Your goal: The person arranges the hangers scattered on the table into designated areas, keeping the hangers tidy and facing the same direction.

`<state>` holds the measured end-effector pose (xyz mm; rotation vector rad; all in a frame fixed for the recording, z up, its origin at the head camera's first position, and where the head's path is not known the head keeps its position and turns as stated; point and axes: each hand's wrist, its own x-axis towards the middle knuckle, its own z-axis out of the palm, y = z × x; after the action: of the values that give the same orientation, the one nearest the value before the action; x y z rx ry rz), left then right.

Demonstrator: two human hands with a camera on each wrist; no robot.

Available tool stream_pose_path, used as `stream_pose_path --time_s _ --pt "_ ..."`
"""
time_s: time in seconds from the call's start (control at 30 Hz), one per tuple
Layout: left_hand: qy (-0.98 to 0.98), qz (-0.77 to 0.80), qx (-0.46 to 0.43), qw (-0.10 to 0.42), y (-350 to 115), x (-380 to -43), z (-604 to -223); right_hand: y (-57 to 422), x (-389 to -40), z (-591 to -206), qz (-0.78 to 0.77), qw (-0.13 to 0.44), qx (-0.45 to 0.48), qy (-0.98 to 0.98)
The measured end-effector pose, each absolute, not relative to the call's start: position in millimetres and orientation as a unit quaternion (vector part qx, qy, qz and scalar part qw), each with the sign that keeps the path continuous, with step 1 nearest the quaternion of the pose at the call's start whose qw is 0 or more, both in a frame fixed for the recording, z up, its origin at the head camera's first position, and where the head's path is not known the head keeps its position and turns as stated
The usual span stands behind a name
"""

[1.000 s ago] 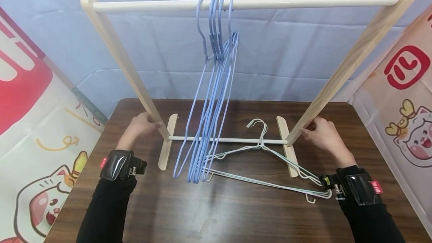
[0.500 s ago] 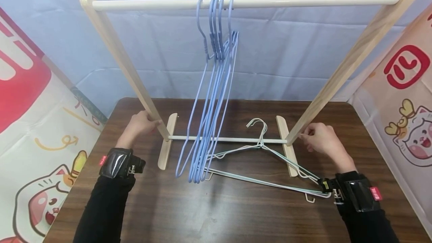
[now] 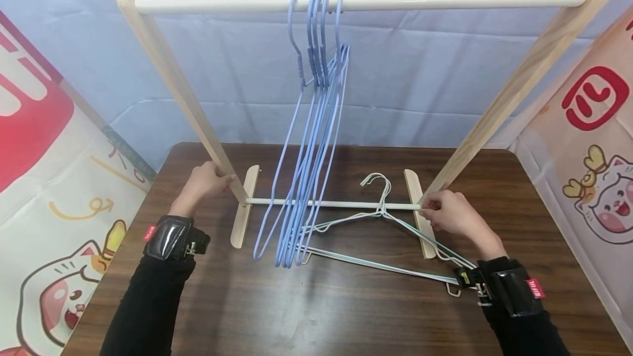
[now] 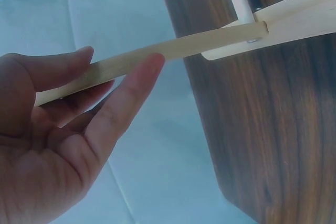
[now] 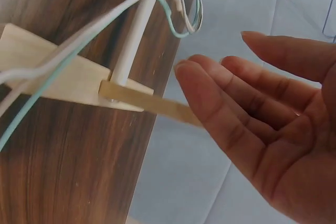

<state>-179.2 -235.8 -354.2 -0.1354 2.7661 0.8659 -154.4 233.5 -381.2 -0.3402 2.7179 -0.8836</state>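
Note:
A clothes rack with a white top rod (image 3: 420, 1) and pale wooden posts stands on the table. My left hand (image 3: 203, 183) holds the left post (image 3: 173, 78) low down, with the thumb on one side and fingers on the other in the left wrist view. Beside the foot of the right post (image 3: 511, 93) is my right hand (image 3: 455, 214). Its fingers (image 5: 205, 93) are loosely bent, with a gap to the thumb and nothing between them; they overlap the post in the right wrist view. Several blue hangers (image 3: 300, 67) hang from the rod, left of its middle.
White and mint hangers (image 3: 382, 211) lie stacked on the dark wooden table (image 3: 316, 317), partly across the right foot (image 3: 412, 185) and under my right wrist. A white lower rod (image 3: 356, 205) joins the posts. Blue cloth (image 3: 420, 92) hangs behind.
My right hand has let go of the right post and moved left and toward me, near the rack's foot. The left hand stays at its post. The blue hangers sway slightly.

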Motion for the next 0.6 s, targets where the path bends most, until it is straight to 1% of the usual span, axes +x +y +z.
stream_pose_path --time_s 0.3,0.6 --pt "0.948 0.295 -0.042 0.115 -235.5 -178.6 -355.4 217.9 -158.6 -388.3 -0.283 0.131 -0.135 0.940" --pt "0.948 0.296 -0.044 0.113 -235.6 -179.3 -356.1 207.8 -166.3 -413.1 -0.252 0.098 -0.153 0.951"
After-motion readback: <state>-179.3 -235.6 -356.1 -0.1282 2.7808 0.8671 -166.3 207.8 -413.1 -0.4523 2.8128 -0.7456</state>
